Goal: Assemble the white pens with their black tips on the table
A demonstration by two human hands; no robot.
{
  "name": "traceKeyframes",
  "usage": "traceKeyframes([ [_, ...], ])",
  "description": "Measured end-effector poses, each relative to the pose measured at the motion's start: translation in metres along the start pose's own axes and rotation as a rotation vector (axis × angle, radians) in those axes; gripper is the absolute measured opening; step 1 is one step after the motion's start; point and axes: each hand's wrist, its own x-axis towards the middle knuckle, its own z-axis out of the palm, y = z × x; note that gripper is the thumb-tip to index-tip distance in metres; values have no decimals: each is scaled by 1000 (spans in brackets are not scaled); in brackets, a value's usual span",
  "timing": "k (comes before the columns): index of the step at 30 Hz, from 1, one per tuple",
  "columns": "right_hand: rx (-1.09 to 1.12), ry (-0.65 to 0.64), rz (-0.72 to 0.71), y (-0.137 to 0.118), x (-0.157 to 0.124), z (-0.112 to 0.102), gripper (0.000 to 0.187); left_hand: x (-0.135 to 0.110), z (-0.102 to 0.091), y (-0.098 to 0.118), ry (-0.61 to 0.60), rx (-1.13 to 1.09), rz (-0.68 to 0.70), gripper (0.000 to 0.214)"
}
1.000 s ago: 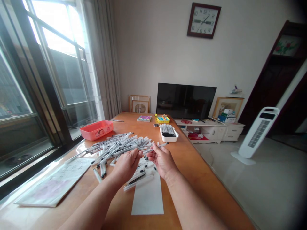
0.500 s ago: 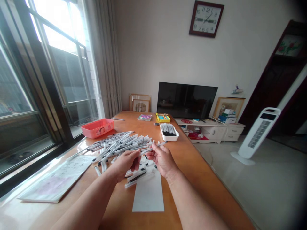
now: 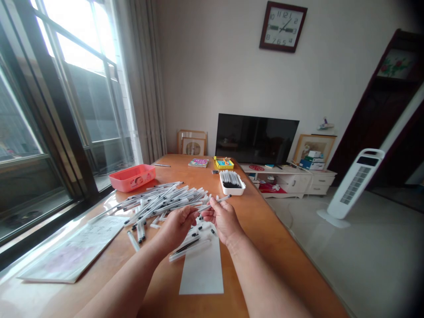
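A clear pen (image 3: 223, 199) with a dark end is held up between my hands, above the table's middle. My right hand (image 3: 222, 217) grips its barrel between thumb and fingers. My left hand (image 3: 180, 223) pinches the other end, whose tip is hidden by the fingers. Behind my hands lies a heap of pen parts (image 3: 172, 198), clear barrels and dark-tipped pieces among them. Below them, a white sheet of paper (image 3: 202, 274) bears small black caps (image 3: 194, 234) and a few clear pieces (image 3: 190, 249).
A white box (image 3: 233, 191) full of pens stands at the back right. The pink tray (image 3: 132, 180) is at the left, near a booklet (image 3: 73, 251). Farther back are a yellow box (image 3: 224, 164) and a colourful book (image 3: 198, 163). The table's right edge (image 3: 291, 238) runs past my right arm.
My left hand's fingers have closed in and shifted slightly along the pen. My right hand stays nearly still, and the whole view has drifted a little.
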Motion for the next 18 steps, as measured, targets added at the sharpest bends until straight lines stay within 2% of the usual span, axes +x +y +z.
traceKeyframes([
  [6, 2, -32, -10, 0, -1, -1, 39, 0, -2, -1, -93, -143, -120, 43],
  [12, 26, -61, -8, 1, -1, 0, 38, -2, -8, 8, -165, -265, -259, 50],
  [18, 71, -132, 36, -4, -6, 3, 36, -4, -13, 8, -221, -521, -355, 51],
])
